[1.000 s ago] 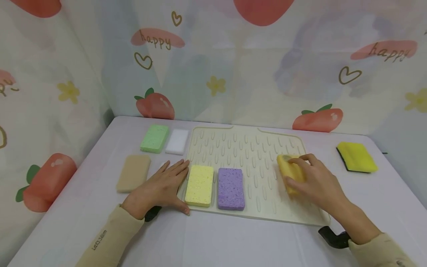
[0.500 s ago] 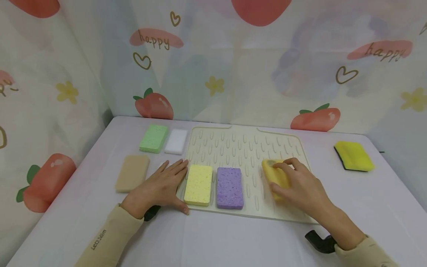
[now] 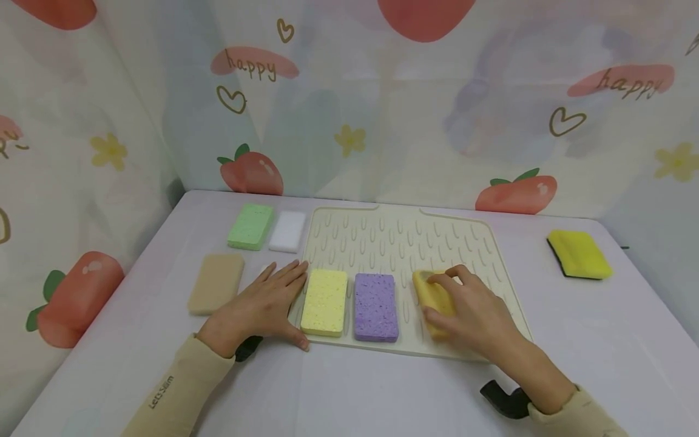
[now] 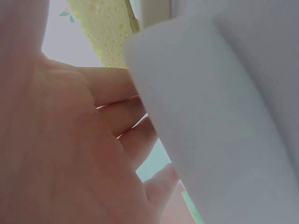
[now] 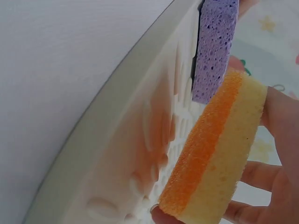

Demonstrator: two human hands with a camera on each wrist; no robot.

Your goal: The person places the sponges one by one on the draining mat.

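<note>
My right hand (image 3: 477, 309) grips a two-layer sponge (image 3: 435, 300) between thumb and fingers, over the right part of a cream ridged mat (image 3: 377, 240). In the right wrist view this sponge (image 5: 212, 151) shows an orange layer facing the mat and a pale yellow layer; a gap separates it from the mat. Left of it a purple sponge (image 3: 376, 308) and a speckled yellow sponge (image 3: 324, 303) lie side by side on the mat. My left hand (image 3: 267, 306) spreads its fingers at the mat's left edge. A white block (image 4: 187, 116), partly under that hand, sits before the palm.
A green sponge (image 3: 251, 226) and a white sponge (image 3: 287, 231) lie beyond my left hand, with a tan sponge (image 3: 216, 283) to its left. At the far right is a bright yellow sponge (image 3: 580, 254) with a dark underside. A printed curtain (image 3: 404, 121) backs the table.
My right hand has moved left across the mat with the two-layer sponge, closer to the purple sponge. The left hand stays in place.
</note>
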